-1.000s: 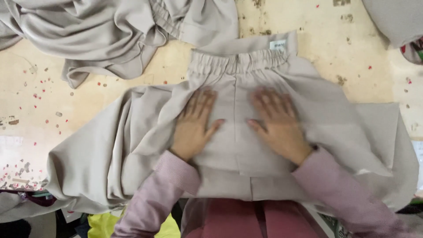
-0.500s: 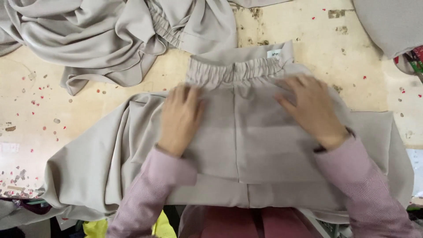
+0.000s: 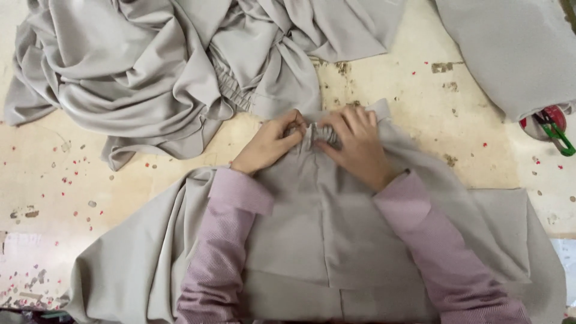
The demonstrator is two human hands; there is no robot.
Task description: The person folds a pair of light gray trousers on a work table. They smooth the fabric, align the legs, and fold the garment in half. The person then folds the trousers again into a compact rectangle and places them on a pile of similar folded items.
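A beige garment (image 3: pixel 312 240) with a gathered elastic waistband (image 3: pixel 318 133) lies spread flat on a worn cream table (image 3: pixel 120 180). My left hand (image 3: pixel 270 141) pinches the left part of the waistband, fingers curled into the gathers. Beside it, my right hand (image 3: pixel 357 144) grips the waistband's right part, almost touching the left. Both arms wear pink ribbed sleeves and lie across the garment's middle. The fabric under my hands and forearms is hidden.
A crumpled heap of the same beige fabric (image 3: pixel 168 72) fills the far left. A folded beige piece (image 3: pixel 516 54) lies at the far right. Next to it at the right edge sit a red round object and a green tool (image 3: pixel 552 129). Red specks dot the table.
My hands have moved from flat on the garment, spread apart, up to the waistband and drawn together there, now pinching it. The view has shifted so the heap fills more of the top.
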